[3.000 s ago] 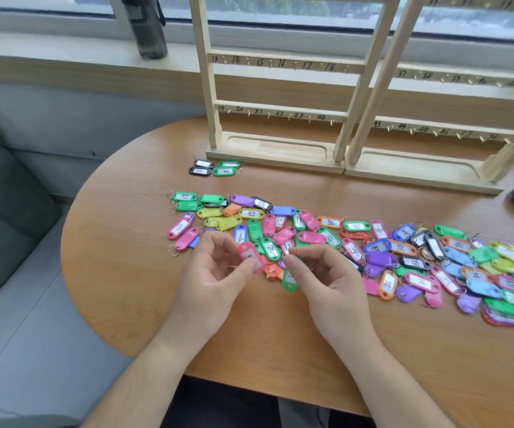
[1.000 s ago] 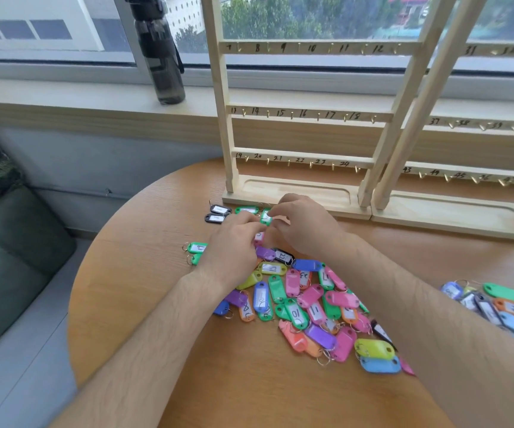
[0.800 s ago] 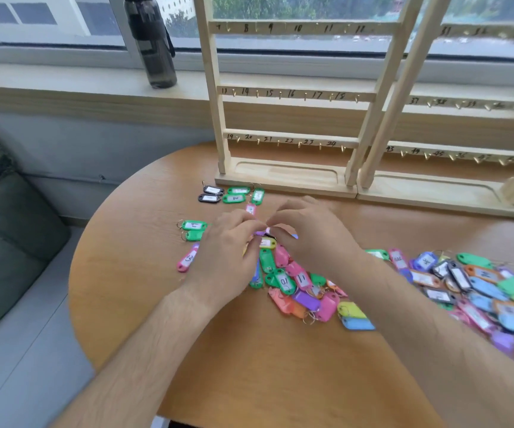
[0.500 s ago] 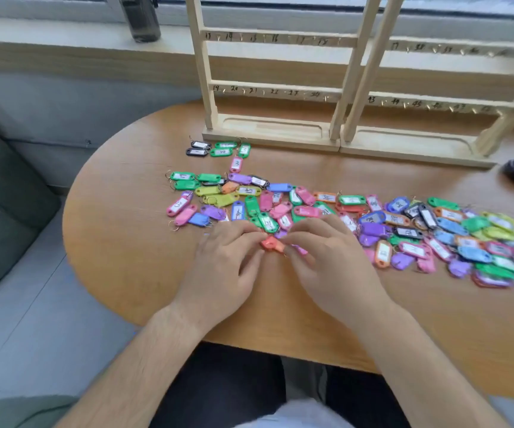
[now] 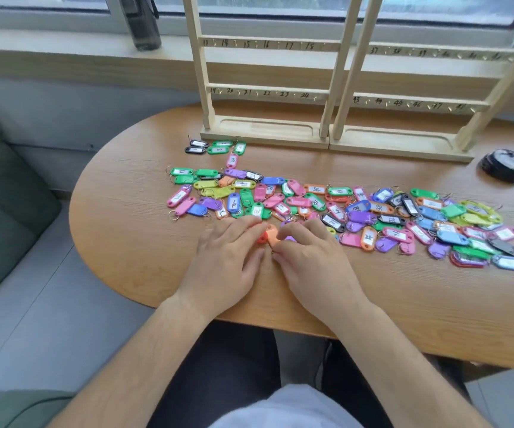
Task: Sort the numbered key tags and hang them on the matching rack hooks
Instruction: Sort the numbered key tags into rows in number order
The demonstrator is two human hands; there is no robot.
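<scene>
Right hand [image 5: 314, 261] pinches an orange tag [image 5: 270, 236] in curled fingers; left hand [image 5: 228, 261] lies flat beside it, straight fingers touching it. Beyond, the tag pile [image 5: 357, 208] sprawls across the table [image 5: 126, 242], near the numbered rack [image 5: 265, 131]

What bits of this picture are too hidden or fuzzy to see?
Head view:
orange tag: left hand and right hand cover its number.
wooden racks: upper rows cut off by the top edge.
bottle: top cut off by the same edge.
far-right tags: labels blurred, unreadable.
</scene>
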